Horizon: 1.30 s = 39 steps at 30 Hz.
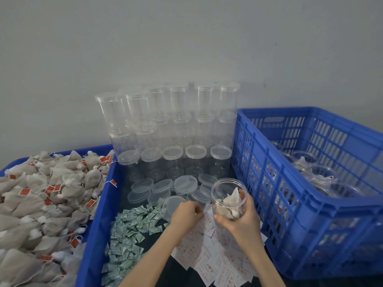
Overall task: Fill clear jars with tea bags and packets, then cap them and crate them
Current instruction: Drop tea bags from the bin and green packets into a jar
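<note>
My right hand point(243, 218) grips an uncapped clear jar point(228, 196) that holds several tea bags, just left of the blue crate. My left hand point(186, 214) has its fingers curled over the white packets point(207, 255) with red print; whether it pinches one I cannot tell. A clear lid point(173, 205) lies just beyond its fingers. Loose clear lids point(163, 187) lie in a cluster further back. Small green-and-white packets point(128, 230) are heaped to the left of my left forearm.
A blue bin point(97, 224) on the left is full of grey tea bags point(41, 204) with red tags. Stacked empty capped jars point(176, 131) stand against the wall. The blue crate point(300, 204) on the right holds several jars.
</note>
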Each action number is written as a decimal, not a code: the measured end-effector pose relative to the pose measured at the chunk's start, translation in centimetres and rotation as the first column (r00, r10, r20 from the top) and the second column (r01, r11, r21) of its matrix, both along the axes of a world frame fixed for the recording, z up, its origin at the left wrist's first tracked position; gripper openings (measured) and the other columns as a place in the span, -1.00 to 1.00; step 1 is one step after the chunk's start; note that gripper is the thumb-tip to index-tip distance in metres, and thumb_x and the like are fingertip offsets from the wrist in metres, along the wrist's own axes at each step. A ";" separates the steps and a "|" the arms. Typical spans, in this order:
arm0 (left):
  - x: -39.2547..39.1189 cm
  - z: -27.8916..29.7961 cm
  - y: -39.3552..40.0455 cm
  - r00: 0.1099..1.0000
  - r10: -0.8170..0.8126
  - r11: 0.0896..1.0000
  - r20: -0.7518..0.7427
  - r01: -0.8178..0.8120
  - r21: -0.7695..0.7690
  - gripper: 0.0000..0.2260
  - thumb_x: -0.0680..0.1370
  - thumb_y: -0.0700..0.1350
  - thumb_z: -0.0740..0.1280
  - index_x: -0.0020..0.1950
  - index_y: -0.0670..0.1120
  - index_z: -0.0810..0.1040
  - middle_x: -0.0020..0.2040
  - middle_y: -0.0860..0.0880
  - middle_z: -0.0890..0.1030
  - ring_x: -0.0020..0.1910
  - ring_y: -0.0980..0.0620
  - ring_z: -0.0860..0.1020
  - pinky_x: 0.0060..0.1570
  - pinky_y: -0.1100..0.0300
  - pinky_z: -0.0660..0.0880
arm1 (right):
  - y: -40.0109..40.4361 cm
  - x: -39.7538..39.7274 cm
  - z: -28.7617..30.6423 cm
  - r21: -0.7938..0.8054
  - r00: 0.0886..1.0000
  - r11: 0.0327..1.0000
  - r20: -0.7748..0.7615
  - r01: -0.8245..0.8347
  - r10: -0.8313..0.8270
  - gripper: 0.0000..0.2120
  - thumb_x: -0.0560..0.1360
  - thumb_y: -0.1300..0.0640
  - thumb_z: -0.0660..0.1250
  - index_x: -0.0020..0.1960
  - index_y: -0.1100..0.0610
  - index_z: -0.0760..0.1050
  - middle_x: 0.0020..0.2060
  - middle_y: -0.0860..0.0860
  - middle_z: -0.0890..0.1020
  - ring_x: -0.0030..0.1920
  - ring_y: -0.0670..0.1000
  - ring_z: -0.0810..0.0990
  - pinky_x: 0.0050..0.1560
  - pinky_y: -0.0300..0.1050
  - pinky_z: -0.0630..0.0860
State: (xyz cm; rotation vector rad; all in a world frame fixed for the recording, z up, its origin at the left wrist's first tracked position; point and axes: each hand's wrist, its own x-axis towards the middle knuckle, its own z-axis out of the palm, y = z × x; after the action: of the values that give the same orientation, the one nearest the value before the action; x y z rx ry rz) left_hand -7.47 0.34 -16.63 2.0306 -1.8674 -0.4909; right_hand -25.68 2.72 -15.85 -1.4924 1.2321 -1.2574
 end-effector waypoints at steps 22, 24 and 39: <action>-2.5 11.8 2.7 0.974 -0.082 0.977 0.210 0.120 -0.179 -0.90 0.52 -0.04 0.36 -0.03 0.14 0.64 -0.02 0.10 0.66 -0.03 0.05 0.60 -0.04 0.14 0.55 | 0.4 1.6 -0.6 0.051 0.998 0.996 -0.006 -0.070 0.070 -0.09 0.19 0.11 0.68 0.32 -0.33 0.24 0.11 -0.31 0.53 0.04 -0.46 0.50 -0.16 -0.50 0.47; -2.9 11.9 2.8 0.944 -0.089 0.973 0.318 0.151 -0.176 -0.87 0.54 -0.03 0.35 0.02 0.15 0.65 0.03 0.07 0.64 0.01 0.00 0.59 -0.09 0.15 0.48 | 0.5 1.5 -0.5 0.056 0.997 0.995 -0.003 -0.078 0.078 -0.08 0.20 0.11 0.69 0.35 -0.28 0.24 0.10 -0.30 0.53 0.04 -0.48 0.49 -0.17 -0.54 0.45; -1.7 11.4 3.7 0.953 -0.219 0.956 0.211 0.253 -0.151 -0.74 0.57 0.10 0.23 -0.11 0.02 0.65 -0.25 0.07 0.61 -0.22 0.07 0.56 -0.29 0.22 0.43 | 0.6 1.9 -0.4 0.066 0.994 0.992 -0.015 -0.103 0.104 -0.15 0.20 0.18 0.68 0.32 -0.22 0.32 0.01 -0.22 0.63 -0.04 -0.34 0.61 -0.15 -0.52 0.48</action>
State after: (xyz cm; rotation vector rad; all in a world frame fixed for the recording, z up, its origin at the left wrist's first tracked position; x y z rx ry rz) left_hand -9.12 4.01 -5.23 1.8027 -2.1988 -0.1821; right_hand -23.83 3.35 -16.24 -1.5045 1.1806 -1.1273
